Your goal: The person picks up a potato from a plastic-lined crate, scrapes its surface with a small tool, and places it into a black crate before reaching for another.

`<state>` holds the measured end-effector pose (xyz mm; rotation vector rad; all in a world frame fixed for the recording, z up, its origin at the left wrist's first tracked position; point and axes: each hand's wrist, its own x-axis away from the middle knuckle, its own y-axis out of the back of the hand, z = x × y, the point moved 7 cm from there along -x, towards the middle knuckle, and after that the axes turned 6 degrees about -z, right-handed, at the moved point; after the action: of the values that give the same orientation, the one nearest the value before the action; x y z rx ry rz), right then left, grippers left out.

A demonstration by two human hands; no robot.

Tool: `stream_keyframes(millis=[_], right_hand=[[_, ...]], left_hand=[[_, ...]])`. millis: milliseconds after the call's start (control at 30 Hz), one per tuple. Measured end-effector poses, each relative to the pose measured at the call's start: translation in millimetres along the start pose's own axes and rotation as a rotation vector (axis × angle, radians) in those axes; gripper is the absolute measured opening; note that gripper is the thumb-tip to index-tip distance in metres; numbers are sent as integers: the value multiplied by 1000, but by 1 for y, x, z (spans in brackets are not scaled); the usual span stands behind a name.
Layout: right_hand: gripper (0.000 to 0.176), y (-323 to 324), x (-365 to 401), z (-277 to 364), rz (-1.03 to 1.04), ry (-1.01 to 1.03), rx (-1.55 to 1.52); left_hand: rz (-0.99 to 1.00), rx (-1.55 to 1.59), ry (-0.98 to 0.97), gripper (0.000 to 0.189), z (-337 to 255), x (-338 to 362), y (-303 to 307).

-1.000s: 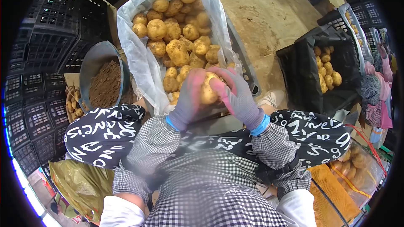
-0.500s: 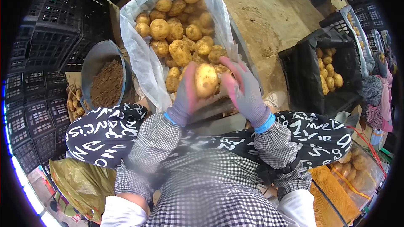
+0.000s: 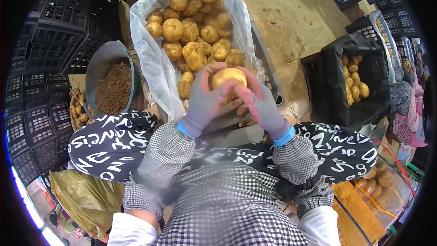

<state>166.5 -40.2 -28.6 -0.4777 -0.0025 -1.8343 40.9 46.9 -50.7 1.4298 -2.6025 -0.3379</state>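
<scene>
A pale yellow potato [image 3: 231, 76] is held between my two gloved hands, above the near end of a crate. My left hand [image 3: 208, 93] wraps its left and lower side, in a grey and pink glove. From the right, my right hand [image 3: 258, 98] closes on the same potato, its fingertips partly hidden behind it. Beneath and beyond them, a crate lined with a translucent white plastic bag [image 3: 154, 64] holds many potatoes [image 3: 184, 29], some with soil on their skins.
A bucket of soil [image 3: 114, 89] stands at left, with a basket of potatoes [image 3: 78, 111] beside it. Stacked black crates [image 3: 59, 32] rise further left. At right is a black-lined crate [image 3: 325, 73] with potatoes; an orange mesh sack [image 3: 357, 214] lies at lower right.
The potato has turned and risen slightly in my hands. My left fingers have come round its front, and my right hand has moved in closer to it.
</scene>
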Motion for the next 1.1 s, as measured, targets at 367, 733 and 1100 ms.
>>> stream_keyframes(millis=[367,733,1100], right_hand=[[83,4,-3,32,57,246,-1],[83,11,6,37,-103,344,571],[88,14,9,21,-47,47,6]], left_hand=[[243,671,157,89,-53,-4,-1],[279,624,49,74,-43,1,-4],[233,475,292,71,-43,-3,-7]])
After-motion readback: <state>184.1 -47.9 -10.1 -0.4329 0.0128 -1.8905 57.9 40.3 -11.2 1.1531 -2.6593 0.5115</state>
